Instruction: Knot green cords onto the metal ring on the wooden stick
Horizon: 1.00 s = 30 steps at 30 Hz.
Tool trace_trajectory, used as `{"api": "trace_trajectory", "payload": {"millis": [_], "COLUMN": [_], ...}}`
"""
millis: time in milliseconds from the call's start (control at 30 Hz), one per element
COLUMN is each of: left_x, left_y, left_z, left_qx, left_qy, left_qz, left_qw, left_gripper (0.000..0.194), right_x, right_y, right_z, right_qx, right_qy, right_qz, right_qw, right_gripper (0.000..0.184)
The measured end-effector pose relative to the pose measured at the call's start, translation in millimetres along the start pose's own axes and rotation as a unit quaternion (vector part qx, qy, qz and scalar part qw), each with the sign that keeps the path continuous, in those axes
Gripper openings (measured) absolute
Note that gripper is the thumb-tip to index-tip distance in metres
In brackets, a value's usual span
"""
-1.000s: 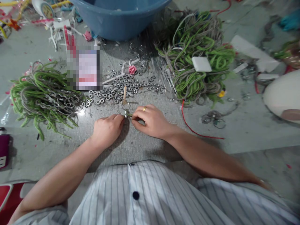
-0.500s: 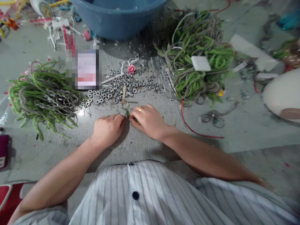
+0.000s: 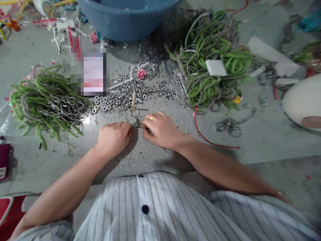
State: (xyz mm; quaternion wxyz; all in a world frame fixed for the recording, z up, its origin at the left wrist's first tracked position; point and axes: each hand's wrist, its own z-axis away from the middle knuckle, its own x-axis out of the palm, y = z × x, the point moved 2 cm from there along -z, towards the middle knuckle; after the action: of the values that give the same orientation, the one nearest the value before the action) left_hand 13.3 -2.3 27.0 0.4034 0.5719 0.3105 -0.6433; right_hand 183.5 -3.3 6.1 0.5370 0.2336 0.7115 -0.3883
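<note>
A metal key ring [image 3: 138, 112] loops round a thin wooden peg [image 3: 133, 99] standing up from the work surface. From the ring, a small knotted piece of grey-green cord [image 3: 136, 123] reaches down between my two hands. My left hand [image 3: 114, 136] is closed, its fingertips pinching one side of the cord. On the other side my right hand [image 3: 162, 131], with a gold ring on a finger, is curled closed round the cord. The cord ends inside both hands are mostly hidden.
Many metal nuts [image 3: 130, 89] lie behind the peg, near a pink rose [image 3: 141, 73]. Green-grey cord bundles lie left [image 3: 45, 100] and right [image 3: 210, 60]. A blue basin [image 3: 127, 25] stands at the back, a blurred-out phone [image 3: 92, 73] before it. A red cord [image 3: 200, 134] lies right.
My hands have drawn slightly apart, the right one moving right and the left one a little left. More of the knotted cord shows between them.
</note>
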Motion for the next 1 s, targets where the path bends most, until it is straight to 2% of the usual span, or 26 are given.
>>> {"api": "trace_trajectory", "payload": {"millis": [133,267,400,600,833,1000], "left_x": [2.2,4.4,4.1,2.8,5.8,5.2], "left_y": [-0.8,-1.3,-1.4,-0.6,-1.2,-3.0], "left_z": [-1.0,-0.6,1.0,1.1,1.5,3.9], "left_qx": [0.057,0.085,0.076,0.060,0.055,0.084], "left_qy": [-0.010,0.000,0.007,-0.015,-0.012,0.029], "left_qz": [0.020,0.036,0.029,0.024,0.037,0.048], "left_qw": [0.998,0.996,0.997,0.998,0.998,0.995], "left_gripper": [0.022,0.023,0.023,0.023,0.030,0.037], "right_x": [0.1,0.3,-0.1,-3.3,-2.0,0.6], "right_y": [-2.1,-3.4,-3.4,-1.8,1.5,5.5], "right_z": [0.1,-0.6,1.3,6.4,7.0,8.1], "right_qx": [-0.055,-0.062,-0.022,0.069,0.084,0.079], "right_qy": [-0.003,-0.010,-0.037,-0.088,-0.067,-0.015], "right_qz": [-0.027,-0.029,-0.012,0.001,-0.023,-0.052], "right_qw": [0.998,0.998,0.999,0.994,0.994,0.995], "right_gripper": [0.020,0.021,0.023,0.021,0.030,0.029]}}
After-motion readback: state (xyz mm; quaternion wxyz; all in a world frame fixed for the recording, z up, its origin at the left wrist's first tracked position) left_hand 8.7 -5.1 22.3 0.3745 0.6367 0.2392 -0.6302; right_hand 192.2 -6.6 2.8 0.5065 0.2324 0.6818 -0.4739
